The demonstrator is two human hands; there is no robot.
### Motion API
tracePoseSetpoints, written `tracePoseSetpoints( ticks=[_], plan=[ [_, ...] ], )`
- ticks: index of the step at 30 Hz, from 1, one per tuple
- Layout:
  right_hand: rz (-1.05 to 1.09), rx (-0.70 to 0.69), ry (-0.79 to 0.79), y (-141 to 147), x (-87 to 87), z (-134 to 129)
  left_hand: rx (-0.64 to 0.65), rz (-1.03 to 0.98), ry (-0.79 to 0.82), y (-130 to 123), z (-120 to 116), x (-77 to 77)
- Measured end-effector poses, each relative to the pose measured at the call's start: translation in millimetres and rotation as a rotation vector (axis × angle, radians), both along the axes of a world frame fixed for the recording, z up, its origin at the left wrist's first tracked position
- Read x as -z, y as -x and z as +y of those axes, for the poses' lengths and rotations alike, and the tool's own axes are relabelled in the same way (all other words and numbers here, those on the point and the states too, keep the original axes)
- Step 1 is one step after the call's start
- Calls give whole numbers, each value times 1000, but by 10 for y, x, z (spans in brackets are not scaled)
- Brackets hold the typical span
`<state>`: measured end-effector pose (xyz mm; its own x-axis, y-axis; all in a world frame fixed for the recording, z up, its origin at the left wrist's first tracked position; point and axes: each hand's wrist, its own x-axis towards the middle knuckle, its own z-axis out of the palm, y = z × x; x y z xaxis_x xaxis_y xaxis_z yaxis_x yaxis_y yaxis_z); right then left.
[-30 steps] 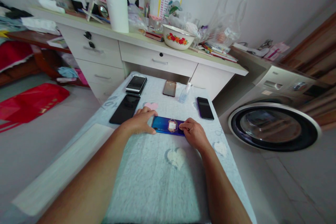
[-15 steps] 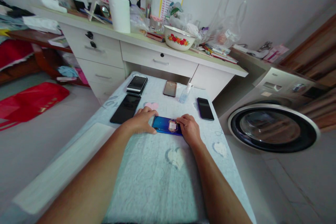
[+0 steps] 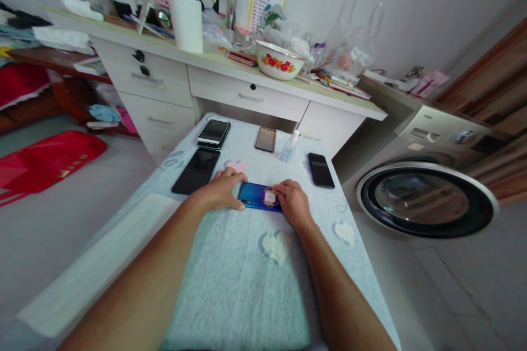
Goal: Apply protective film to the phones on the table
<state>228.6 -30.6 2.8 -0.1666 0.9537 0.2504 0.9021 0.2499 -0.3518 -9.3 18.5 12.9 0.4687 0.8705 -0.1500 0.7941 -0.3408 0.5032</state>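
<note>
A blue-to-purple smartphone (image 3: 253, 195) lies back side up on the cloth-covered table (image 3: 239, 274). On its back is a ring holder (image 3: 269, 197) with a pale square centre and a thin gold-coloured ring. My left hand (image 3: 224, 189) grips the phone's left end between thumb and fingers. The curled fingers of my right hand (image 3: 293, 200) pinch at the ring holder's right side and cover the phone's right end. Left of my left hand is a black phone (image 3: 197, 170); behind it sits a stack of phones (image 3: 214, 132).
Toward the back are a brown-edged phone case (image 3: 265, 139) and a clear spray bottle (image 3: 290, 147). A dark phone (image 3: 321, 170) lies on the right. Behind stands a white desk (image 3: 247, 96) bearing a flowered bowl (image 3: 280, 61); a washing machine (image 3: 428, 197) is at right.
My right hand has shifted slightly left over the phone, its fingertips closer around the ring holder. My left hand keeps its grip, and the view has moved a little.
</note>
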Motion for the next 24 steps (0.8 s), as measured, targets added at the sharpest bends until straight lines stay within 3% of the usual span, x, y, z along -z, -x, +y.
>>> tracePoseSetpoints(
  ticks=[4,11,15,24],
  plan=[
    [31,-47,1,-37,25,-2,-3,7,7,-12,-11,-27],
    [-131,149,-45,-156,2,7,-1,4,9,-12,-14,-33],
    [-167,89,-32,-111,-20,-12,13,4,-10,-8,-1,-3],
    [-16,-33,-27,2,22,-32,3,10,-12,-8,-3,7]
  ],
)
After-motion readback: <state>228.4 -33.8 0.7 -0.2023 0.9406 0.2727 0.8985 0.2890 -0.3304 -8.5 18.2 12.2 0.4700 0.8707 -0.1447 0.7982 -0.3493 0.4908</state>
